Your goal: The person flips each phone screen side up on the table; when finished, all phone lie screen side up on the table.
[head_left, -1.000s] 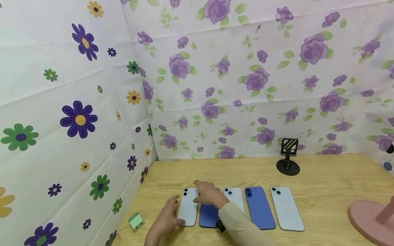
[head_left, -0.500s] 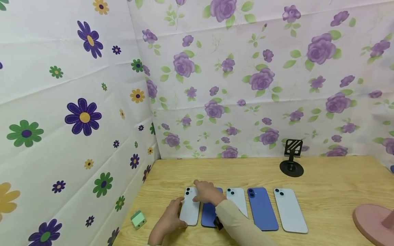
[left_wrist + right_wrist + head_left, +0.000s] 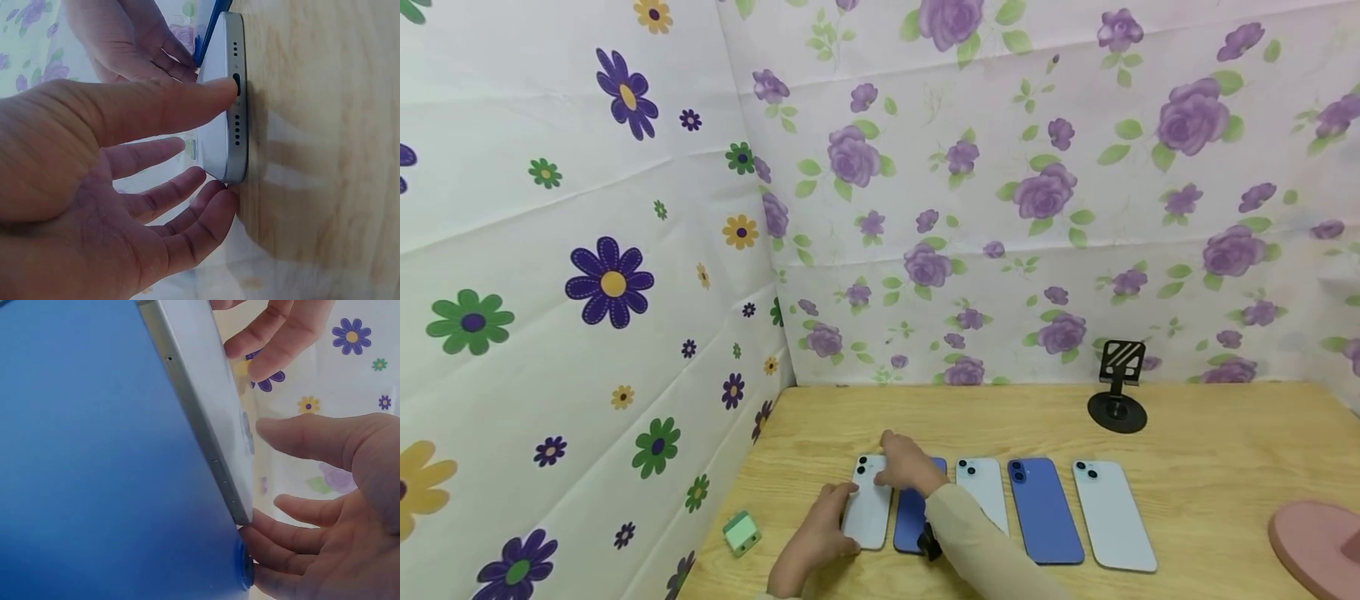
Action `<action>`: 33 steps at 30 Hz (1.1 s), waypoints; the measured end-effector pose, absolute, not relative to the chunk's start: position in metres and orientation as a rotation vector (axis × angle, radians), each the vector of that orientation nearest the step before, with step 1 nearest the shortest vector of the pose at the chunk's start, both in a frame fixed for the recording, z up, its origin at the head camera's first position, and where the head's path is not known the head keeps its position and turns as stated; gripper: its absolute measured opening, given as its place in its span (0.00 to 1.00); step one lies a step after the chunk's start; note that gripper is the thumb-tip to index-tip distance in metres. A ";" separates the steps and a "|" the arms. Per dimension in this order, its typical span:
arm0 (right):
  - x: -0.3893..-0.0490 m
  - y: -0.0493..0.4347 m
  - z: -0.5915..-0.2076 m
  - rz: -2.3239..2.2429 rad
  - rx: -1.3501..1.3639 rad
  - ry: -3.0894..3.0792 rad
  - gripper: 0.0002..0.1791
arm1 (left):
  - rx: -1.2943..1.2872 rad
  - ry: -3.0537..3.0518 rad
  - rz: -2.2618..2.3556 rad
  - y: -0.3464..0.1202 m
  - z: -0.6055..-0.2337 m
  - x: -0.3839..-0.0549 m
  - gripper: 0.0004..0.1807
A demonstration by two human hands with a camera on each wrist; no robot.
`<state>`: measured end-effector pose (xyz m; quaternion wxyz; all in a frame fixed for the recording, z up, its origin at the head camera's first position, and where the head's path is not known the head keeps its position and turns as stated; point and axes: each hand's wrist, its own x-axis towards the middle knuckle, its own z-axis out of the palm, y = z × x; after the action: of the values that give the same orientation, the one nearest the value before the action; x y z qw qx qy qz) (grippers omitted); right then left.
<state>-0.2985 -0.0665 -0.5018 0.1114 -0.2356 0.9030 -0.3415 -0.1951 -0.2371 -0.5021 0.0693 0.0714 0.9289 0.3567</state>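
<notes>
The leftmost white phone [image 3: 868, 518] lies back-up on the wooden table [image 3: 1000, 417], its camera end away from me. My left hand [image 3: 822, 529] is at its lower left corner. In the left wrist view the thumb presses the bottom edge by the charging port, and curled fingers meet the side edge. My right hand [image 3: 912, 468] reaches over the neighbouring blue phone [image 3: 910, 523], hiding part of it. In the right wrist view its fingertips touch the white phone's far corner [image 3: 244, 509], while the thumb is held near the camera lenses.
Farther right in the row lie a white phone [image 3: 985, 492], a blue phone [image 3: 1047, 518] and another white phone [image 3: 1116, 521]. A black phone stand [image 3: 1122, 367] stands behind them. A small green block [image 3: 741, 533] sits left; a pink round base [image 3: 1307, 542] is at the right edge.
The head view has turned slightly left, so everything sits farther right. My left hand has closed in along the white phone's left edge; the right hand stays at its far end.
</notes>
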 end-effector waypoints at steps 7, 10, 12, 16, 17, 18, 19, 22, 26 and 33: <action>-0.300 -0.064 -0.501 -1.161 -0.614 2.577 0.33 | 0.264 2.849 1.002 -0.234 -0.503 -0.194 0.46; -0.301 -0.064 -0.501 -1.193 -0.594 2.552 0.37 | 0.273 2.883 0.952 -0.233 -0.501 -0.193 0.48; -0.301 -0.064 -0.500 -1.223 -0.581 2.530 0.40 | 0.261 2.892 0.937 -0.232 -0.499 -0.193 0.48; -0.302 -0.063 -0.498 -1.284 -0.572 2.495 0.41 | 0.261 2.881 0.946 -0.231 -0.497 -0.192 0.47; -0.301 -0.062 -0.498 -1.294 -0.575 2.493 0.41 | 0.262 2.875 0.952 -0.231 -0.496 -0.191 0.47; -0.301 -0.061 -0.497 -1.303 -0.582 2.489 0.40 | 0.268 2.865 0.967 -0.231 -0.496 -0.191 0.47; -0.301 -0.060 -0.497 -1.313 -0.590 2.483 0.40 | 0.270 2.857 0.973 -0.231 -0.496 -0.191 0.47; -0.301 -0.058 -0.498 -1.339 -0.607 2.472 0.38 | 0.263 2.838 0.996 -0.230 -0.496 -0.191 0.48; -0.301 -0.056 -0.500 -1.364 -0.612 2.452 0.37 | 0.214 2.820 1.009 -0.227 -0.497 -0.192 0.51; -0.299 -0.054 -0.499 -1.410 -0.644 2.427 0.35 | 0.239 2.854 0.923 -0.220 -0.496 -0.195 0.52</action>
<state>-0.2993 -0.0542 -0.4992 0.1304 -0.2219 0.8355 -0.4855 -0.1948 -0.2203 -0.4960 0.0659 0.0793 0.9464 0.3061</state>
